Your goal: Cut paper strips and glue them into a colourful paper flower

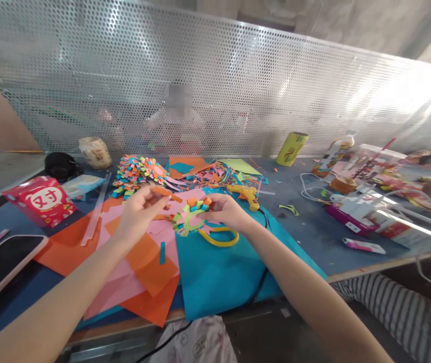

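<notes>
A perforated metal screen point(215, 65) backs the blue counter point(302, 222); the person point(179, 123) behind it is too blurred to make out. The left hand point(139, 207) pinches an orange strip point(164, 192). The right hand point(228, 209) grips a fringed, round paper flower point(188, 222), its fingers covering part of the rim, over the border of the pink and blue sheets.

From the flower, a smooth yellow loop handle point(221, 244) lies at 4 o'clock, its other end hidden. The plastic glue gun point(251, 194) rests at 2 o'clock, its cord point(265, 218) vanishing under the right forearm. Curly paper shreds point(215, 175) tangle at 1 o'clock; bristly finished flowers point(130, 176) overlap at 10. The glossy phone point(3, 269), at about 8 o'clock, is cut off.
</notes>
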`<state>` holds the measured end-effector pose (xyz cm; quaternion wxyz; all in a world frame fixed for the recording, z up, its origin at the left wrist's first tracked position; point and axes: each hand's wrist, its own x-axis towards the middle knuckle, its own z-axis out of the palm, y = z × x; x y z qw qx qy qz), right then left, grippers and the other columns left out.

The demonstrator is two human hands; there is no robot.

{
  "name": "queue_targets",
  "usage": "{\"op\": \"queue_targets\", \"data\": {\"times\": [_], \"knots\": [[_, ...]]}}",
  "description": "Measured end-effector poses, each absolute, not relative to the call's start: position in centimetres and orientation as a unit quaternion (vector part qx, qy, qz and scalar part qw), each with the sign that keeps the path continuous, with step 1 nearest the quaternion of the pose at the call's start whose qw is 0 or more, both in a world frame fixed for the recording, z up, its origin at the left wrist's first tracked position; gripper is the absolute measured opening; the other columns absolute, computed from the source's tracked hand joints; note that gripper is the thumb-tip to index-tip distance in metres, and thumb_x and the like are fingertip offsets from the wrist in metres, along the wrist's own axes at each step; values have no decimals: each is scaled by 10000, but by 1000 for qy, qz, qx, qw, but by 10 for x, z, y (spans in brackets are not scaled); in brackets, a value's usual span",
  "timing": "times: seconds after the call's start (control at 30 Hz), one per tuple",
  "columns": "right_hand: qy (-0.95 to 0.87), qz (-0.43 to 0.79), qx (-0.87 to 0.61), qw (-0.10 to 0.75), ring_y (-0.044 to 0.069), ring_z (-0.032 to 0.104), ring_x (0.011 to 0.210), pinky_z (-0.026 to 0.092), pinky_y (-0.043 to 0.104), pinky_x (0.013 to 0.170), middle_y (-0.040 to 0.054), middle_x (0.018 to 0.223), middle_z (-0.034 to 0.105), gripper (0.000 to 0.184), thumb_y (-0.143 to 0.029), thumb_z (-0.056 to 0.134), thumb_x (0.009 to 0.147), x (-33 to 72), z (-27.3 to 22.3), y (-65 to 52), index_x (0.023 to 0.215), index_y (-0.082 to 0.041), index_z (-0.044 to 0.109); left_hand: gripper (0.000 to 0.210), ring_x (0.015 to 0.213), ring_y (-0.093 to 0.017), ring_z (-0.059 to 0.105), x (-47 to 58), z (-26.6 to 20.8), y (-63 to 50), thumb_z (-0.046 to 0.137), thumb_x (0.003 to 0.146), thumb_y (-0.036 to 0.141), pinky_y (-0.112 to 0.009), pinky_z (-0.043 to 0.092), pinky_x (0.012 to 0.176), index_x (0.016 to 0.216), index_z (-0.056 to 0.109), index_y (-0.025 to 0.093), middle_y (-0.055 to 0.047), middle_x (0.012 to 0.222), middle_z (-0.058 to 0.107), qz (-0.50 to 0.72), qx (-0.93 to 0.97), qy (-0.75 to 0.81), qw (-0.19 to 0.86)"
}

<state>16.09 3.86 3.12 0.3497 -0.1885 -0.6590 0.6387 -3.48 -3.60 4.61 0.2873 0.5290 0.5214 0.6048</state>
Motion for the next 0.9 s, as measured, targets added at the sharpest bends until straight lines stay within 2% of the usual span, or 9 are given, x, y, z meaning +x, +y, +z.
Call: {"op": "queue_targets", "data": {"times": [0.23, 0.63, 0.9], "knots": [[-651, 646, -178, 355, 87, 615, 668, 511, 239, 714, -42, 705, 650, 291, -241, 833, 507, 163, 32, 39, 715, -162, 645, 255, 659, -140, 645, -37, 44, -37, 686, 694, 374, -256, 540, 625, 834, 618, 171, -30, 813, 687, 614, 539, 509, 272], [-631, 676, -164, 344, 96, 632, 674, 532, 255, 735, -46, 696, 656, 308, -200, 830, 508, 165, 33, 41, 764, -167, 661, 288, 673, -156, 648, -37, 45, -39, 722, 652, 355, -265, 533, 627, 862, 626, 183, -20, 822, 698, 624, 514, 525, 267], [-615, 671, -183, 372, 87, 629, 693, 532, 216, 682, -45, 741, 664, 374, -232, 837, 501, 165, 30, 42, 829, -176, 667, 293, 705, -162, 644, -38, 44, -37, 732, 640, 371, -274, 534, 659, 863, 637, 206, -9, 814, 690, 635, 493, 527, 278]]}}
